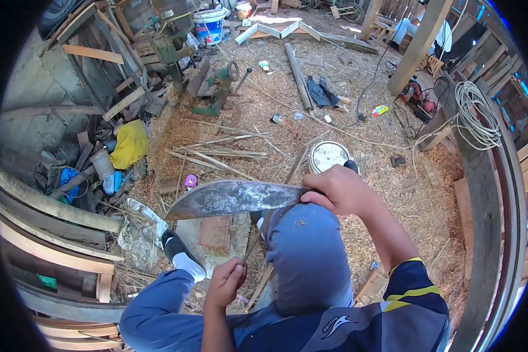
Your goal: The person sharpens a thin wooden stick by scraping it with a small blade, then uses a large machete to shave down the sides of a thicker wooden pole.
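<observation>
My right hand (344,190) is wrapped round the handle of a machete (234,198). Its broad, stained blade points left and lies level above my raised knee. My left hand (226,281) is closed on the lower end of a thin wooden strip (257,239). From that fist the strip slants up and away past my knee, and the blade crosses over it in this view, hiding part of its length. Beyond the blade, several loose thin strips (223,154) lie on the floor. Near the blade's tip is a small pink tape measure (190,180).
Wood shavings cover the floor. A round white lid (328,156) is just beyond my right hand. Farther off stand a green machine (214,88) and a paint bucket (209,26). Coiled cable (478,114) hangs at right; a person (422,32) sits in the back.
</observation>
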### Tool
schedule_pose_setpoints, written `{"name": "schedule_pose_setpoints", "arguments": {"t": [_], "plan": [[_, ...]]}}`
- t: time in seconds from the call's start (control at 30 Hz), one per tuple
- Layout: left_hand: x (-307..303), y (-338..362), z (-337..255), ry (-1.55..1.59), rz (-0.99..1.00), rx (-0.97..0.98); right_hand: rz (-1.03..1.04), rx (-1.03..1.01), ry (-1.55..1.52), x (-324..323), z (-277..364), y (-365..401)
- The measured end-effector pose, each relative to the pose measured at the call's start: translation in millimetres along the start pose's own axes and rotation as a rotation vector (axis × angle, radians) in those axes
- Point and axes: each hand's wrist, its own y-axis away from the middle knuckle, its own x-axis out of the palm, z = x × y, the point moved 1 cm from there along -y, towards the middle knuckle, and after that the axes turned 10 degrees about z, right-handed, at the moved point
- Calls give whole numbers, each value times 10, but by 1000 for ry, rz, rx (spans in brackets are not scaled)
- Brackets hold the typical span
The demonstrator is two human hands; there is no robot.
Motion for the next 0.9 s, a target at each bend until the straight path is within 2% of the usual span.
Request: {"name": "schedule_pose_setpoints", "arguments": {"t": [0.03,0.1,0.2,0.27,0.37,0.47,0.5,0.63,0.83,0.9], "plan": [[-37,-36,-7,-76,6,42,2,-5,-22,-2,-9,-7],[-90,75,212,-9,15,19,15,14,16,-14,34,28],[-55,117,244,123,60,-17,-23,3,-12,-28,6,47],[-98,41,159,-14,41,24,-15,5,-2,-6,15,47],[-170,172,399,80,50,45,16,33,67,-99,51,64],[-201,146,338,57,85,28,-31,33,40,-36,-25,81],[-232,116,276,-43,70,43,-39,34,42,-20,-55,82],[-260,293,435,85,73,-14,-56,75,10,15,-107,194],[-342,141,474,44,59,-31,-162,106,-201,119,-188,269],[-273,51,440,58,55,-46,-177,185,-370,250,-234,252]]}}
